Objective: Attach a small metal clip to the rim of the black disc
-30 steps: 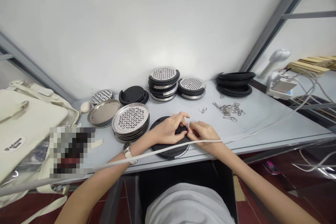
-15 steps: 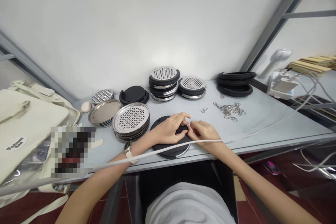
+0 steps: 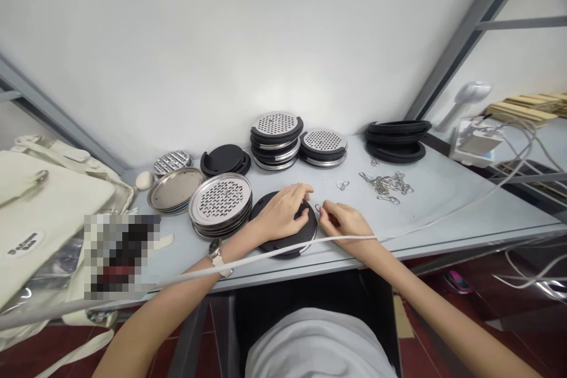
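A round black grater holder (image 3: 287,243) with a metal edge showing lies near the table's front edge. My left hand (image 3: 283,212) rests over it, palm down, with thumb and fingers apart. Just right of the holder, my right hand (image 3: 345,221) is closed in a pinch on a small metal clip (image 3: 318,208), whose end pokes out from the fingertips. The clip is apart from the holder. Further right is a pile of similar metal clips (image 3: 390,184), with a few loose ones (image 3: 342,185) nearer the middle.
Stacked grater discs (image 3: 221,201), metal lids (image 3: 175,189) and black covers (image 3: 225,159) stand left. Assembled graters (image 3: 277,124) stand at the back, black rings (image 3: 396,150) at the back right. A white cable (image 3: 274,253) crosses before my wrists. A cream bag (image 3: 48,201) lies far left.
My left hand and the black holder have shifted slightly left, away from my right hand. The left fingers have drawn apart from the clip, which now shows in the right fingertips.
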The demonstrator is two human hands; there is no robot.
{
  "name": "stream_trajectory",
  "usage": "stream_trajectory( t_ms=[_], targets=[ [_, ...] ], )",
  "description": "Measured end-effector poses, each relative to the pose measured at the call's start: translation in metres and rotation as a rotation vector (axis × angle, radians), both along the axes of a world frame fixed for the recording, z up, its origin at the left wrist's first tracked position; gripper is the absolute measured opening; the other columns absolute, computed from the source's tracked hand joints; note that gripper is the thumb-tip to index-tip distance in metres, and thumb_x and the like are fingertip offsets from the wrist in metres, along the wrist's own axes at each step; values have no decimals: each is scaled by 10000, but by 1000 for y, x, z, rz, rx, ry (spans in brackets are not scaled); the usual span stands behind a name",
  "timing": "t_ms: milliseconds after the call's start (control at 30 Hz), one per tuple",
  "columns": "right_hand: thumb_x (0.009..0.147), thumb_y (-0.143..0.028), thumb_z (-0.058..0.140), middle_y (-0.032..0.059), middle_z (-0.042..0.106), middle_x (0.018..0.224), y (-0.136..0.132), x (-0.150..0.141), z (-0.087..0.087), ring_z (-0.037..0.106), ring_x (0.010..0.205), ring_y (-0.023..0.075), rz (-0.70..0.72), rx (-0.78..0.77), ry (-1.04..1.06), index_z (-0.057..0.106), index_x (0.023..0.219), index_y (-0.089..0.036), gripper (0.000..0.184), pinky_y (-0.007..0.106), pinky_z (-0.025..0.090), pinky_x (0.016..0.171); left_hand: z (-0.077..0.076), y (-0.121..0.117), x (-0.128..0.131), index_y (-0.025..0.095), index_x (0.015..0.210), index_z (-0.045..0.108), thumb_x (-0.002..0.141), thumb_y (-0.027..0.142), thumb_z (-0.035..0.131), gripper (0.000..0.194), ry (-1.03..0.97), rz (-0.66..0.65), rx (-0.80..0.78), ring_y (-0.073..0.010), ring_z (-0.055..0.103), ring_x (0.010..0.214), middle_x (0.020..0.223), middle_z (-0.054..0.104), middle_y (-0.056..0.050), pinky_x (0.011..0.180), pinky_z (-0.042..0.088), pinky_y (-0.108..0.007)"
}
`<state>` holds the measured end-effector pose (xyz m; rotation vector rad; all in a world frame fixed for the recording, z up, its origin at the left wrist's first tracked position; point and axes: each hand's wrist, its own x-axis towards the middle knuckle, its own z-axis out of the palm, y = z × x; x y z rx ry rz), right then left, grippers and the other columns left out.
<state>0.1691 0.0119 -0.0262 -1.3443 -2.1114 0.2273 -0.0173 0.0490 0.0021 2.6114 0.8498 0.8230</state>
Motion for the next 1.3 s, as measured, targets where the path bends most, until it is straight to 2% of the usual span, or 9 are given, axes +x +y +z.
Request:
stream_trajectory(
  t_ms=[133,233,433,633,833,1167,1300],
  targets=[
    [908,-274,386,-25,453,568,1,0,1,430,508,112,-11,-68,16,384,666,-209,251,227,308,528,-1,0,1,188,1019,416,764,158,553,291,24,124,14,-201,529,850,875,517,-28,806,451,-352],
    [923,-296,368,-26,456,569,1,0,2,431,507,113,-10,-99,22,383,680,-211,258,227,301,523,1,-1,1,192,950,424,776,140,525,207,43,88,-9,-187,521,828,832,501,-14,773,446,-321],
    [933,-284,342,4,539,639,3,2,0,487,550,124,84,-178,5,462,767,-200,222,225,330,547,8,-8,1,188,1001,429,779,154,539,250,71,-65,-82,-174,523,824,867,526,-20,747,443,-288],
    [920,-267,351,14,548,637,4,4,-2,491,550,127,118,-192,-34,490,757,-187,228,229,336,555,8,-8,2,183,989,444,760,215,586,272,89,5,-23,-192,517,830,848,535,-17,773,433,-316],
    [903,-263,367,24,564,640,4,3,0,485,543,127,101,-206,-31,515,754,-181,226,230,334,552,9,-8,2,178,965,496,794,191,547,179,132,-32,24,-219,508,936,959,547,-58,858,420,-343],
    [921,-266,347,38,598,671,3,2,3,525,582,136,86,-229,-58,524,735,-179,272,237,353,574,6,-6,2,184,934,536,800,215,570,142,126,-10,48,-209,509,926,943,533,-51,847,434,-338],
    [938,-274,322,41,607,693,3,1,3,542,602,142,85,-228,-66,528,748,-181,296,243,365,591,7,-6,1,179,979,555,822,220,567,162,141,-15,52,-209,508,948,992,532,-62,856,434,-340]
  ],
)
